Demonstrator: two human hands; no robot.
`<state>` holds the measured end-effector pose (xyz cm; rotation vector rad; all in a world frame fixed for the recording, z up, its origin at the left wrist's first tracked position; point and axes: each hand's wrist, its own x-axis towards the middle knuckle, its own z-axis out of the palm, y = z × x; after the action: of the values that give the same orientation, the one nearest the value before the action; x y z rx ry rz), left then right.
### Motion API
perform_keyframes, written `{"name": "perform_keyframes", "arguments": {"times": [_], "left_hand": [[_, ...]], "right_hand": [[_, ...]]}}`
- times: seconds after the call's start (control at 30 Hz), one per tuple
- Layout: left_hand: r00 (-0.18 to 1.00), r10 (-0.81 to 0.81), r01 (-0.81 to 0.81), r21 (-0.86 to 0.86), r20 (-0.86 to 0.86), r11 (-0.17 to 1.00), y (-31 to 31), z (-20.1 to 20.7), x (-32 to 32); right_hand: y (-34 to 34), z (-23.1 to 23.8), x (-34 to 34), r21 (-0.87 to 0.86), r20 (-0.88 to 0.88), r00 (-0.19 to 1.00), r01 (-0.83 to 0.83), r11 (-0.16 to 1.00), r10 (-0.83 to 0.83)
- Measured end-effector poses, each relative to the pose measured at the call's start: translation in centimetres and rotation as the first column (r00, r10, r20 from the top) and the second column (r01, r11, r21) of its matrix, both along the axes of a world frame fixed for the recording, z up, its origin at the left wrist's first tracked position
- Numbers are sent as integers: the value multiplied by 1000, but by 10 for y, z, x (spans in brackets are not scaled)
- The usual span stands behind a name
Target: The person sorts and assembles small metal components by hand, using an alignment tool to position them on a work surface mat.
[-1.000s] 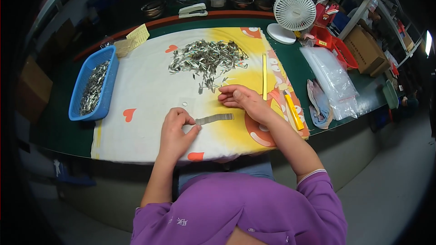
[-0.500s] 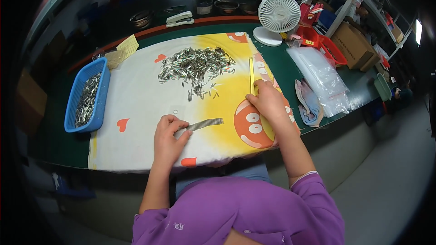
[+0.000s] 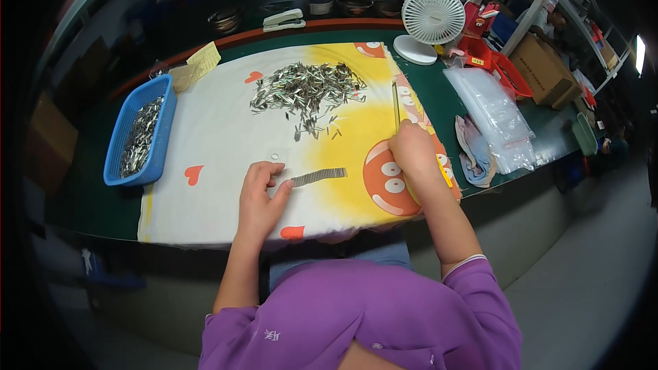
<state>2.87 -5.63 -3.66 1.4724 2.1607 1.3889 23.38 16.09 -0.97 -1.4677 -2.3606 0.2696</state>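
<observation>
A strip of small metal pieces (image 3: pixel 320 176), laid side by side in a row, lies on the printed cloth. My left hand (image 3: pixel 262 195) rests at the left end of this row, thumb and forefinger apart. In my right hand (image 3: pixel 416 154) is a long slim tool with a yellow handle (image 3: pixel 444 171); its narrow, dark grey length (image 3: pixel 396 106) points away from me. The fist hides the middle of the tool, so its exact kind does not show. Beyond both hands a loose heap of small metal pieces (image 3: pixel 301 89) is spread on the cloth.
A blue basket (image 3: pixel 166 123) of metal pieces stands at the left. Behind are a stapler (image 3: pixel 283 20) and a white fan (image 3: pixel 433 17). Clear plastic bags (image 3: pixel 490 120), a crumpled cloth (image 3: pixel 474 151) and a red bin (image 3: pixel 510 75) lie to the right.
My left thumb and forefinger have come apart slightly at the row's end. The tool has turned in my right hand, and its yellow handle now shows behind the fist. The whole view has shifted slightly.
</observation>
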Motion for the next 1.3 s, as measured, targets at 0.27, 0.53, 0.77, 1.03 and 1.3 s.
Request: {"name": "perform_keyframes", "arguments": {"times": [0.27,0.53,0.77,1.03,1.3], "left_hand": [[986,18,-39,125,168,991,-12,0,-6],[847,-216,117,226,486,967,-16,14,-4],[682,-243,82,258,690,963,-20,11,-10],[874,15,-2,-29,485,1000,-9,2,-10],[999,-22,20,-55,-35,998,-6,10,-13]], "right_hand": [[-18,5,31,2,-222,975,25,1000,-24],[-67,51,31,-408,-605,729,-629,661,320],[-58,30,17,-662,-636,756,-637,394,155],[-51,3,3,-255,-504,789,-526,812,353],[-46,-16,3,43,-377,753,-567,822,539]]}}
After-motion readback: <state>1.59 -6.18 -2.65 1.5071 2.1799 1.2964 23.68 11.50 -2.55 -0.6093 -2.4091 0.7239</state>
